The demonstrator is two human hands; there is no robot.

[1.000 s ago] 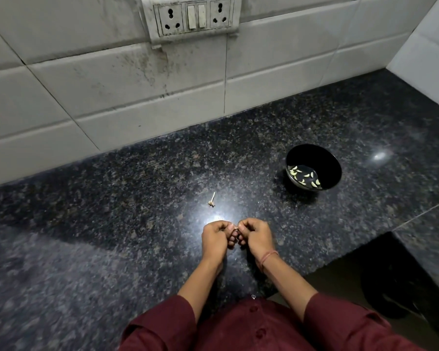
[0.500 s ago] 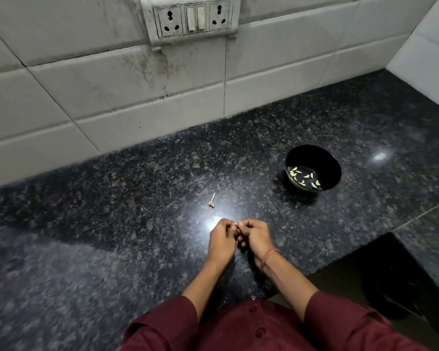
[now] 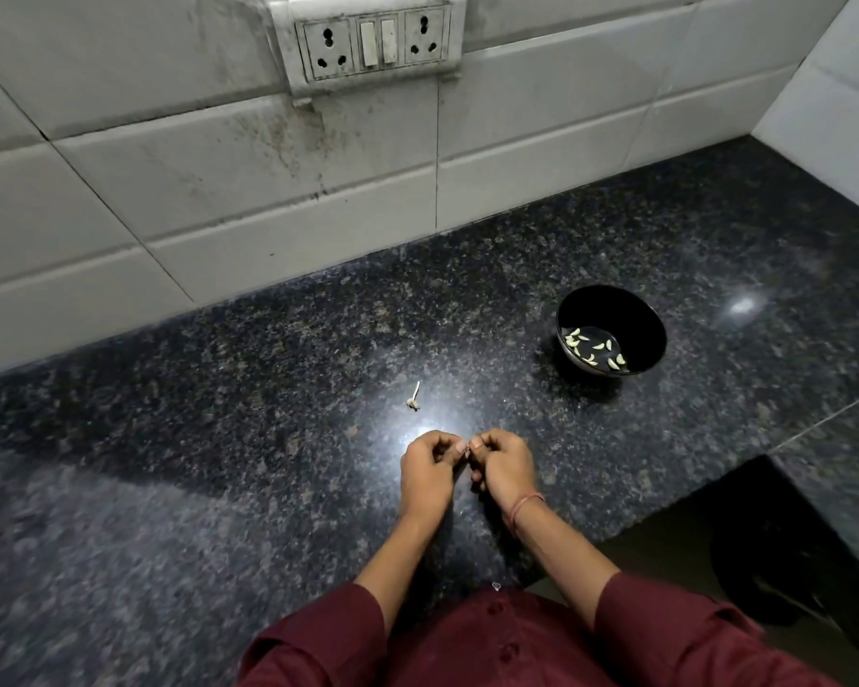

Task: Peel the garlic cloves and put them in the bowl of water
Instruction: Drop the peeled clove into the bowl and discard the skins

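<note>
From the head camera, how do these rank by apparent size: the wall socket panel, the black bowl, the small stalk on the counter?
1. socket panel
2. bowl
3. stalk, by far the smallest
The panel is farther from the camera, so its real lead may be bigger.

The bowl (image 3: 638,317) stands on the right of the table (image 3: 209,438), with garlic cloves (image 3: 574,340) in it. A stalk (image 3: 413,398) lies to its left, mid-table. In front of the stalk, the left hand (image 3: 425,471) and right hand (image 3: 506,466) meet, pinching a scrap (image 3: 465,452). Behind, a socket panel (image 3: 373,42) sits on the wall (image 3: 169,190).
</note>
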